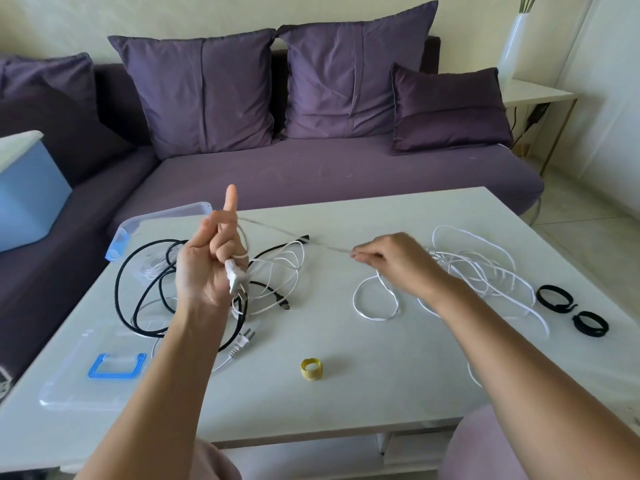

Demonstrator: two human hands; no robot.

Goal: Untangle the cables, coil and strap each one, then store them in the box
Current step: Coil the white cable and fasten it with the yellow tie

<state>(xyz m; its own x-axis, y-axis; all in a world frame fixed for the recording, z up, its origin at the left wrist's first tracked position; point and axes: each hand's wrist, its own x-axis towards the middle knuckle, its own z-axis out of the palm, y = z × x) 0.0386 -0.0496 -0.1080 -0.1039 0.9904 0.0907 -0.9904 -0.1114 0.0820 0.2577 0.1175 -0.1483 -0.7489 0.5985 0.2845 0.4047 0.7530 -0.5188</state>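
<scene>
White cable (294,236) stretches between the left hand (204,268), gripping its loops with forefinger raised, and the pinching right hand (394,261)

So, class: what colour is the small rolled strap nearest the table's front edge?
The rolled strap is yellow; head view.

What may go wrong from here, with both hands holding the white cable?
The white cable, taut between the left hand and the right hand, runs down into loose white loops; pulling may tighten a snag there.
The black cable tangle lies under the left hand and might get dragged along.
The yellow strap lies away from both hands; fetching it may loosen the wound cable.
</scene>
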